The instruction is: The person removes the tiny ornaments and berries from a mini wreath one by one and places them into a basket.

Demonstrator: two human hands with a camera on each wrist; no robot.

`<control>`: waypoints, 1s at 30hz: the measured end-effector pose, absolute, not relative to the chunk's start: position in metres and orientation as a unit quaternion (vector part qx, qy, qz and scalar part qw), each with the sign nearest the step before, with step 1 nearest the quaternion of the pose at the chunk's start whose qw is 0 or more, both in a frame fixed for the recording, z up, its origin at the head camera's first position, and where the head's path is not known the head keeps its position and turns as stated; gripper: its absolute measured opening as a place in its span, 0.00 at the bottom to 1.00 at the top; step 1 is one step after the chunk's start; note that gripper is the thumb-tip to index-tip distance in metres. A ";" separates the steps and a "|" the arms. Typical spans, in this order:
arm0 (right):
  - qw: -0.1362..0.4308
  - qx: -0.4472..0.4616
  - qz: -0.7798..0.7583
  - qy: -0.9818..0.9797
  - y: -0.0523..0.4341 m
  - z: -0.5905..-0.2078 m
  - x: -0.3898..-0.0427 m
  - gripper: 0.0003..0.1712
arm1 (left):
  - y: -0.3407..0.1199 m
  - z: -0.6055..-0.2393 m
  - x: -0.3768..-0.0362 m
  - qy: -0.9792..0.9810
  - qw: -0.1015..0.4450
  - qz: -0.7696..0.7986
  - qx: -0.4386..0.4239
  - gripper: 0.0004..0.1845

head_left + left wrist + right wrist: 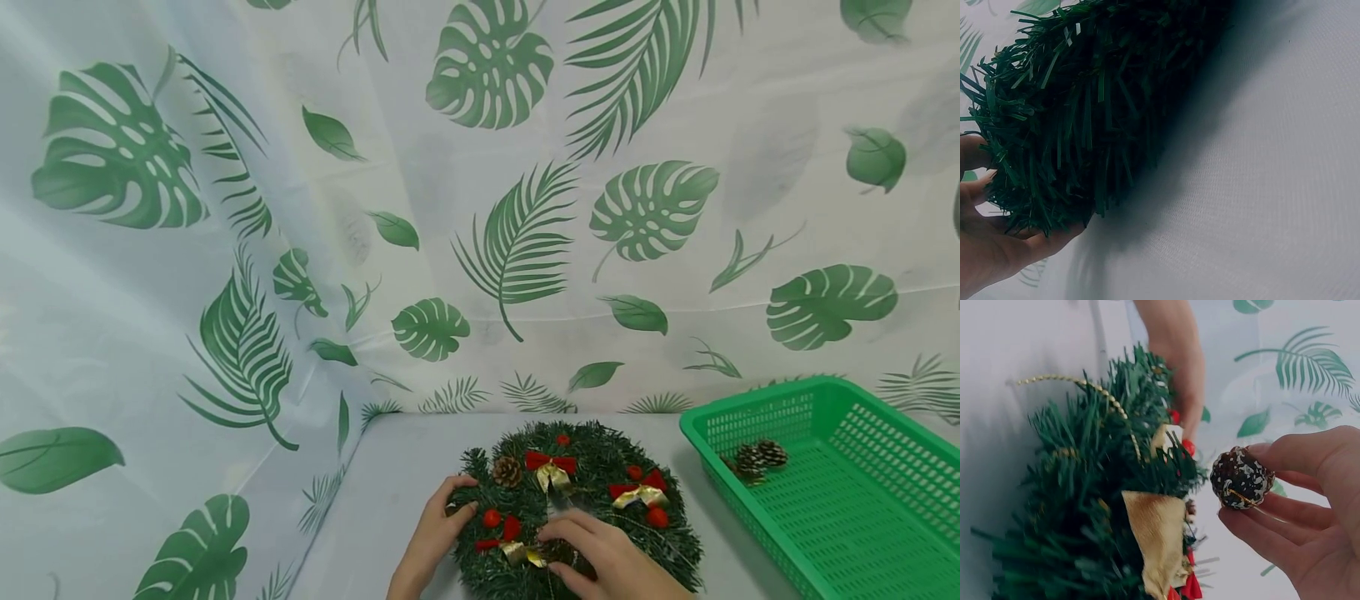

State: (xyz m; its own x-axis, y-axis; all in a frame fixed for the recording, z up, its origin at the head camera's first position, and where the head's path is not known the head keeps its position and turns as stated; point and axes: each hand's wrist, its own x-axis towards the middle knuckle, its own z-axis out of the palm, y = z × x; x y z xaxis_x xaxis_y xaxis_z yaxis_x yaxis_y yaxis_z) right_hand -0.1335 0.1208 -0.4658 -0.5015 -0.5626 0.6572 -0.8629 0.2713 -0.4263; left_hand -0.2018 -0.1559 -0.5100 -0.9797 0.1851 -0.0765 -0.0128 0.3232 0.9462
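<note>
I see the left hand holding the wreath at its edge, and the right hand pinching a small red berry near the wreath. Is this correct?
Not quite. The right hand pinches a small pine cone, dark with white flecks, not a red berry; the right wrist view shows it plainly. The rest stands: the left hand holds the wreath at its edge, and the cone is near the wreath.

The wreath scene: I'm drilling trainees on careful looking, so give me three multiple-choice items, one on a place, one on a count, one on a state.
1. Where is the green basket? A left of the wreath B right of the wreath C on the wreath
2. How many pine cones lie in the basket? A two B five C none
3. What does the right hand hold? A a red bow B nothing C a pine cone

B: the head view shows the basket right of the wreath.
A: two cones sit in its far corner.
C: the fingers pinch a frosted cone.
</note>
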 end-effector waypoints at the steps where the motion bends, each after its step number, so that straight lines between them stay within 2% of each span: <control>1: 0.187 0.455 0.391 -0.778 0.123 -0.464 -0.133 0.23 | -0.156 -0.510 -0.202 0.809 0.085 0.579 0.053 0.19; 12: 0.161 0.406 0.381 -0.815 0.147 -0.455 -0.128 0.24 | -0.157 -0.511 -0.203 0.809 0.092 0.579 0.050 0.20; 15: 0.178 0.401 0.372 -0.818 0.153 -0.453 -0.128 0.25 | -0.158 -0.511 -0.204 0.809 0.091 0.579 0.051 0.20; 22: 0.270 0.379 0.338 -0.818 0.168 -0.448 -0.125 0.31 | -0.156 -0.512 -0.205 0.807 0.095 0.581 0.054 0.20; 30: 0.264 0.351 0.338 -0.832 0.188 -0.439 -0.120 0.30 | -0.156 -0.511 -0.205 0.802 0.094 0.588 0.051 0.20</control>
State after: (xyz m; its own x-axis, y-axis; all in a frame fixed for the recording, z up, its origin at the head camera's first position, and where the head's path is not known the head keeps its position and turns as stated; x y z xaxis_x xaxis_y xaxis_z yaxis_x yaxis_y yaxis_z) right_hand -0.1200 0.1883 -0.4386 -0.6139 -0.4066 0.6766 -0.7634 0.5238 -0.3779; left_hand -0.2047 -0.1556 -0.5108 -0.9772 0.1923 -0.0904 -0.0282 0.3042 0.9522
